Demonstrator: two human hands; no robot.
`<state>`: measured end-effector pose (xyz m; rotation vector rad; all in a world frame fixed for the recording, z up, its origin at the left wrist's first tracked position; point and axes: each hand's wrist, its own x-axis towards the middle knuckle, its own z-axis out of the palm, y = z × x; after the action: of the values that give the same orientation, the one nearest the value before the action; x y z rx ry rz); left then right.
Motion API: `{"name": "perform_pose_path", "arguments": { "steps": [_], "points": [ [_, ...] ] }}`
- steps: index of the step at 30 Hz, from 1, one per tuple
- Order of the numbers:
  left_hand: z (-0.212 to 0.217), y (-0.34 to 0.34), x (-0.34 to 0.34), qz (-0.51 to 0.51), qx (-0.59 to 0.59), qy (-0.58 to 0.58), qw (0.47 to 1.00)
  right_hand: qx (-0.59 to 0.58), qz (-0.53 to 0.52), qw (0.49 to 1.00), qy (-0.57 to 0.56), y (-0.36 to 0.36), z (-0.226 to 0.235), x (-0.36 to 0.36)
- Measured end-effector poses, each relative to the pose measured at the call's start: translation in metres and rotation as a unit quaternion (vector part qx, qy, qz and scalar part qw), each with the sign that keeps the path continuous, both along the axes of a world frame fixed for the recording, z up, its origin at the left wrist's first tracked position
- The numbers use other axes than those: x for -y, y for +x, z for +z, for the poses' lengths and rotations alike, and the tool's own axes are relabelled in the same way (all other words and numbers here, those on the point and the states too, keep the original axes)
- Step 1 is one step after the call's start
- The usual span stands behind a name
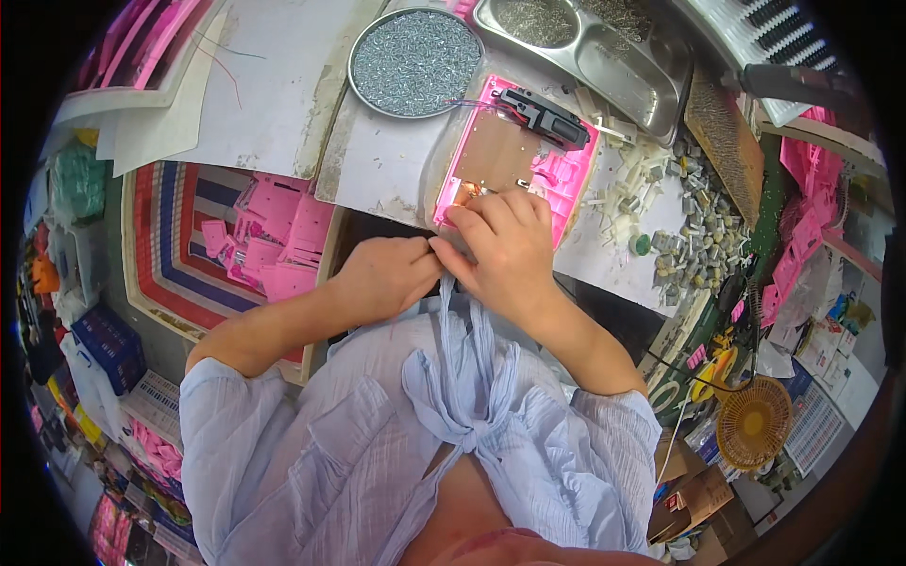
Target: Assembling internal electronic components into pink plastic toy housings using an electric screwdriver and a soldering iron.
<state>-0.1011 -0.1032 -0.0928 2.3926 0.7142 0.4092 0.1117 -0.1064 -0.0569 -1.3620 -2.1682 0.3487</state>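
Observation:
A pink plastic casing (578,193) lies in front of me with a flat brown panel (495,151) in it. Across its far part sits a black module (543,118) with thin wires. My right hand (514,241) bends over the casing's near edge, fingers curled down by a small shiny, orange-lit spot (467,192). My left hand (392,274) is closed in a pinch just off the near left corner, its fingertips meeting my right thumb. Whatever lies between the fingers of either hand is hidden.
A round metal tray (355,80) of small screws stands beyond the casing. Beside it is a steel compartment tray (651,90) with fasteners. Small metal and white parts (703,245) cover the right side. An open drawer (137,283) at left holds pink parts (293,231).

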Motion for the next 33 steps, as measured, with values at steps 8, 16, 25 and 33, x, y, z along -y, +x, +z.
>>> {"name": "perform_pose_path", "arguments": {
  "steps": [8, 16, 25, 33],
  "points": [
    [0.036, -0.001, -0.065, -0.015, 0.061, -0.054, 0.997, 0.062, -0.036, 0.997, 0.013, -0.006, -0.007, -0.004],
    [0.012, 0.002, -0.078, -0.059, 0.095, -0.033, 0.993, -0.135, -0.264, 0.951, -0.090, 0.201, 0.059, -0.102],
    [0.019, 0.009, -0.083, -0.062, 0.074, -0.049, 0.994, 0.212, -0.045, 0.921, 0.324, 0.243, 0.081, -0.306],
    [0.017, 0.006, -0.080, -0.039, 0.072, -0.047, 0.996, -0.166, -0.188, 0.938, 0.240, 0.291, 0.059, -0.298]
  ]
}}
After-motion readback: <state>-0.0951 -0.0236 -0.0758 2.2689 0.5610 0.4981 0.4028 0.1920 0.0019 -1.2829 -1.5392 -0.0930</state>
